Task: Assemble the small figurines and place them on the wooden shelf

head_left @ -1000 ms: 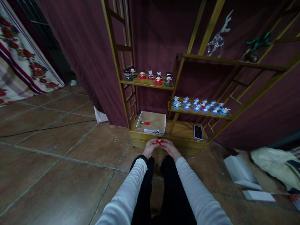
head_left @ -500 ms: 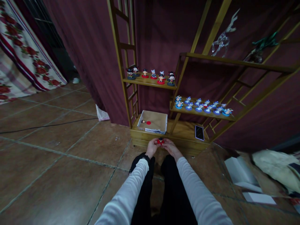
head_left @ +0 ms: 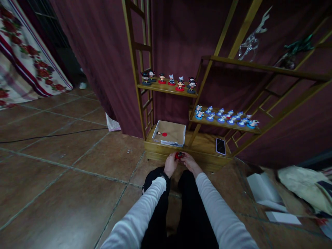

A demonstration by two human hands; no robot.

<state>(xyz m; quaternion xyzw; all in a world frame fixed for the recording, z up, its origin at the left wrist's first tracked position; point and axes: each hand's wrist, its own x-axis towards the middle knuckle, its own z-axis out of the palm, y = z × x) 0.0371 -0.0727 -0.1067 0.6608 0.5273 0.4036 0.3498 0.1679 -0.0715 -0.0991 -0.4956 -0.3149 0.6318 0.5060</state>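
Note:
Both of my hands meet over my knees, pinched on a small red-based figurine (head_left: 178,155). My left hand (head_left: 171,165) grips its left side and my right hand (head_left: 190,163) its right side. Just beyond them an open cardboard box (head_left: 169,133) sits on the bottom board of a wooden shelf (head_left: 166,90); a red disc and a tiny figure part lie inside it. Several figurines on red and dark bases (head_left: 169,80) stand on the shelf's middle-left board. Several blue-based figurines (head_left: 224,117) line the lower right board.
A phone (head_left: 220,146) lies flat on the bottom board to the right of the box. White boxes and papers (head_left: 267,193) and a pale bag lie on the tiled floor at right. A black cable (head_left: 52,135) crosses the floor at left. A glass deer (head_left: 252,38) stands on the top board.
My hands have stayed together on the figurine and have turned it slightly. The view has shifted a little, so the shelf sits further right in the frame.

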